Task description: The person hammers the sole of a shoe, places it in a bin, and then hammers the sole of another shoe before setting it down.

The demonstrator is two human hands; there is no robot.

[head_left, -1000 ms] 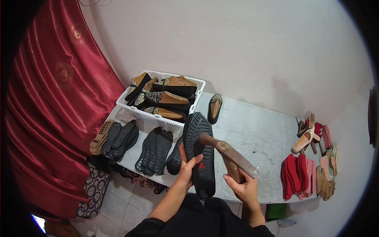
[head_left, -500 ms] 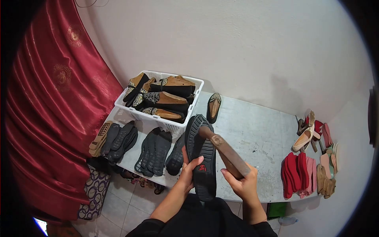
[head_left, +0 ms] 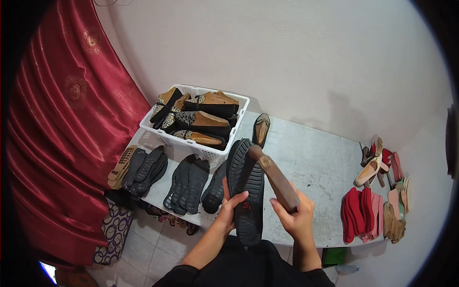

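My left hand is closed round the side of a black shoe, its ribbed sole turned up toward me and a small red mark near the middle. The thumb lies across the sole; the upper is mostly hidden beneath. My right hand grips a worn hammer by its lower end, fingers wrapped round it. Its rounded brown tip overlaps the toe part of the sole in this view. Just beyond the toe, an embellished black flat shoe stands on the table.
A white plastic basket holds several black shoes on wooden lasts. Black soles and tan soles line the table's left front. Red soles, pink soles and a cream shoe lie at right. A red curtain hangs left.
The hammer's tip has shifted slightly right and up along the toe of the sole. My left hand keeps nearly the same hold on the shoe.
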